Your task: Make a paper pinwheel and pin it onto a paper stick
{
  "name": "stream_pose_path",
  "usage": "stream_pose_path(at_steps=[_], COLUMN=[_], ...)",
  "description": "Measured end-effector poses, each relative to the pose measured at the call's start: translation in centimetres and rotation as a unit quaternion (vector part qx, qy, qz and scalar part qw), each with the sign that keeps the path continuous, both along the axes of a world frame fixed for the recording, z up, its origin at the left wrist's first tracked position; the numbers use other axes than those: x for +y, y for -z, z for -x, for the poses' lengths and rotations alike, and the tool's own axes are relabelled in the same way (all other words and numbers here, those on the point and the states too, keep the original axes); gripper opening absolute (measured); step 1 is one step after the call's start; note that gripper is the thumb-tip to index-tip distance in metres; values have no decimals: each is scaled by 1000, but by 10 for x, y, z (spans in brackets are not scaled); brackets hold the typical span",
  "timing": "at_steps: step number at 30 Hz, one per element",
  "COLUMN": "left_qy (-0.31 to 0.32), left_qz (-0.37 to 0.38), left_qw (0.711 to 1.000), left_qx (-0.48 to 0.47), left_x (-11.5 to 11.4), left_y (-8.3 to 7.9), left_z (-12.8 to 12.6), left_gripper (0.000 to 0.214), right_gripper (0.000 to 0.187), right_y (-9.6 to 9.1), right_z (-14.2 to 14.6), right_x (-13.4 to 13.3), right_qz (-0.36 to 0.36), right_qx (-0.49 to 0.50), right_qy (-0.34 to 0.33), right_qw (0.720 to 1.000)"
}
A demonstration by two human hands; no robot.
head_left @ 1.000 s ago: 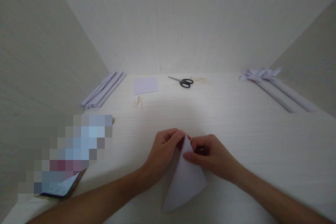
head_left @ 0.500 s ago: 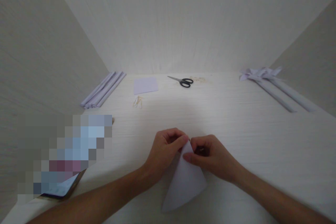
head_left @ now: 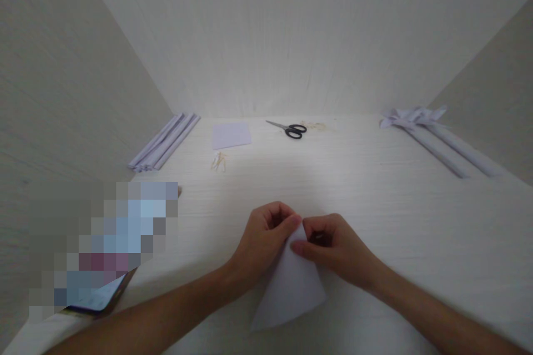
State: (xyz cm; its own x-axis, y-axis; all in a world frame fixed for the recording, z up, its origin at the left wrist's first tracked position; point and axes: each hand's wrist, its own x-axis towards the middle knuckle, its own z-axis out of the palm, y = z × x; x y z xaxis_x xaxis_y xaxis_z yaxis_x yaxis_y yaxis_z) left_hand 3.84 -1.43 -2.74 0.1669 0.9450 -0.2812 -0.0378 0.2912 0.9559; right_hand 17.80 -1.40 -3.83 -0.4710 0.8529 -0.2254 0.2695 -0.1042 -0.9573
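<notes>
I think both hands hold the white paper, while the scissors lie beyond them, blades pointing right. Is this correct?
Not quite: the head view shows the scissors with blades pointing left. They lie beyond the left hand and right hand, which hold the white paper.

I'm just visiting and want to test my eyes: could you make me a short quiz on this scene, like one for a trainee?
1. True or false: the left hand and the right hand both touch the roughly triangular pale paper.

2. Choose one: what colour are the handles of the scissors?
a) red
b) black
c) yellow

3. Fill in the blank: as seen in the picture, the flat pale sheet lies to the ____ of the scissors.

Key: 1. True. 2. b) black. 3. left.
</notes>
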Motion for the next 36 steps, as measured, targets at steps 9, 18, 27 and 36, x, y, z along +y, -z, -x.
stream_pose_path(at_steps=[9, 18, 27, 36], left_qy=[36, 113, 116, 112], left_qz=[12, -18, -115, -203], left_qw=[999, 993, 974, 931], left_qx=[-25, 12, 155, 280], left_x=[-1, -2, -3, 0], left_y=[-1, 1, 1, 3], left_z=[1, 1, 5, 10], left_gripper=[19, 20, 33, 37], right_gripper=[36, 31, 29, 29], right_y=[-7, -3, 2, -5], right_z=[-4, -5, -26, -33], right_x=[5, 7, 25, 28], right_qz=[48, -4, -84, -174], right_qx=[72, 76, 106, 54], right_qy=[23, 77, 217, 244], right_qw=[996, 994, 967, 953])
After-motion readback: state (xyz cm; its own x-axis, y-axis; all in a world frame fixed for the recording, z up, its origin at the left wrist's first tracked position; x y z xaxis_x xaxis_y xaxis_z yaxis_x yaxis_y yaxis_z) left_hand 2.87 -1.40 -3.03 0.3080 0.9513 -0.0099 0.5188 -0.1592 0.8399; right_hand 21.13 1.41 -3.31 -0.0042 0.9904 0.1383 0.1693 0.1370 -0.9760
